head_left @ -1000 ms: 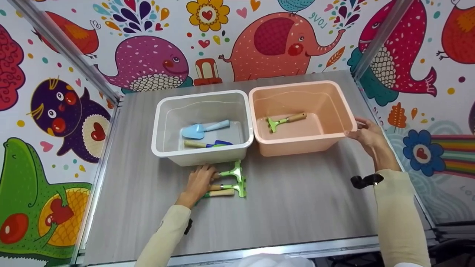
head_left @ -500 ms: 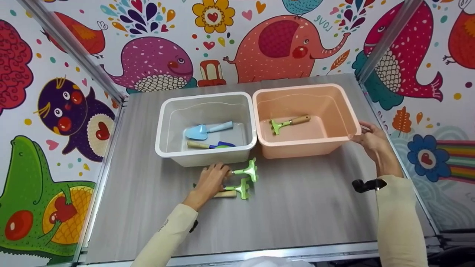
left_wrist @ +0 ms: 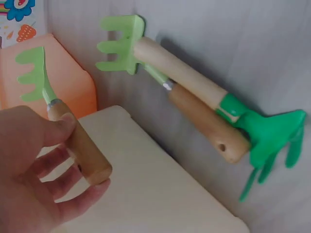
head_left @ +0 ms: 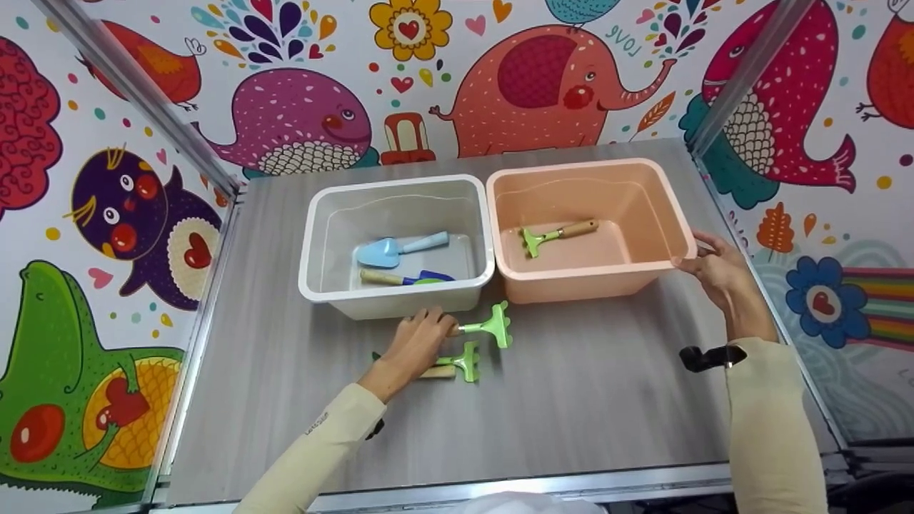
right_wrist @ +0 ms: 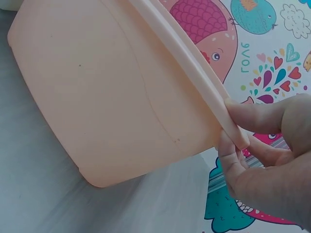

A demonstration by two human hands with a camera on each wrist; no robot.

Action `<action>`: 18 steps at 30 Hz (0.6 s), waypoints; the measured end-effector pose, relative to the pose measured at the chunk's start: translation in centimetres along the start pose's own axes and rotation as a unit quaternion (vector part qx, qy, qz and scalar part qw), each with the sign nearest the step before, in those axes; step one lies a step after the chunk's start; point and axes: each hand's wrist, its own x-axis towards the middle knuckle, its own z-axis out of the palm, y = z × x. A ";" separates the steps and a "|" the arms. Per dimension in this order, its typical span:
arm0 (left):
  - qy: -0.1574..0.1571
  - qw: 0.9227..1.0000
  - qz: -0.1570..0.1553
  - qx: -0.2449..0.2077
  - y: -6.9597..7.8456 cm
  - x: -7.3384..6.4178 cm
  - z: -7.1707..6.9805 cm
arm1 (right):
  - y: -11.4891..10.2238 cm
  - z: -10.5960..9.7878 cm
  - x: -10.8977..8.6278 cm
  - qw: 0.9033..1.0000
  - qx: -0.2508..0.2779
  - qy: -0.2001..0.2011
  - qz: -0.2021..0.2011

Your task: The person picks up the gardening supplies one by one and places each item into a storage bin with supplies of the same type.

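Note:
My left hand [head_left: 416,344] grips the wooden handle of a light green toy rake [left_wrist: 81,141], its pronged head pointing right in the head view. Close below lie a second light green rake [left_wrist: 201,121] and a darker green rake [left_wrist: 272,133], handles side by side on the table. At the right, my right hand [head_left: 721,275] pinches the rim corner of the peach bin [right_wrist: 112,97] between thumb and fingers. Inside that bin lies another light green rake [head_left: 550,235] with a wooden handle.
Left of the peach bin, rims side by side, stands a white-grey bin [head_left: 400,303]. It holds a light blue trowel [head_left: 400,250] and a blue-headed tool with a wooden handle [head_left: 385,278]. Printed panels and metal posts [head_left: 742,75] border the grey table [head_left: 571,400].
The left hand has moved right along the front of the white-grey bin, carrying its rake away from the other two. The right hand stays at the peach bin's corner.

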 end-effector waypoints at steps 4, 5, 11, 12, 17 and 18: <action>-0.017 1.000 0.000 -0.019 0.7 0.5 -0.8 | 0.1 0.0 0.0 1.000 -0.013 0.002 -0.009; -0.023 0.999 -0.003 -0.026 0.9 0.6 -1.0 | 0.1 0.0 0.0 1.000 -0.025 0.003 -0.006; -0.041 0.998 -0.012 -0.053 1.7 1.6 -2.3 | 0.1 -0.1 0.0 0.998 -0.059 0.003 0.002; -0.044 0.998 -0.011 -0.054 1.7 1.7 -2.5 | 0.1 -0.1 0.0 0.998 -0.057 0.002 -0.001; -0.048 0.998 -0.003 -0.042 2.1 2.1 -3.4 | 0.3 -0.1 -0.1 0.998 -0.060 0.001 -0.014; -0.049 0.998 0.000 -0.038 2.2 2.2 -3.6 | 0.3 -0.1 -0.1 0.998 -0.061 0.001 -0.014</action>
